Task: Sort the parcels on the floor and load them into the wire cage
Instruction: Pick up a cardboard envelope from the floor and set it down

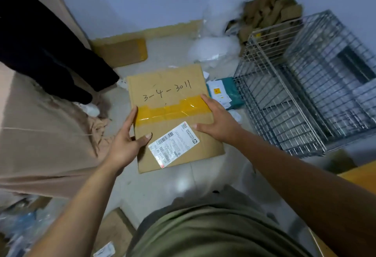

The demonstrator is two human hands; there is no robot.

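Note:
I hold a flat cardboard parcel [168,85] in front of me above the floor. It has yellow tape across it, "3-4-3011" handwritten on top and a white shipping label near its lower edge. My left hand [127,140] grips its left edge with the thumb on top. My right hand [218,121] grips its right edge. The wire cage [301,102] stands to the right of the parcel, and it looks nearly empty inside.
A teal mailer [223,92] with a white label lies between the parcel and the cage. Another taped cardboard box [122,50] sits by the far wall. White plastic bags [213,47] and crumpled brown paper [270,15] pile in the corner. A person in tan clothing [40,124] crouches at left.

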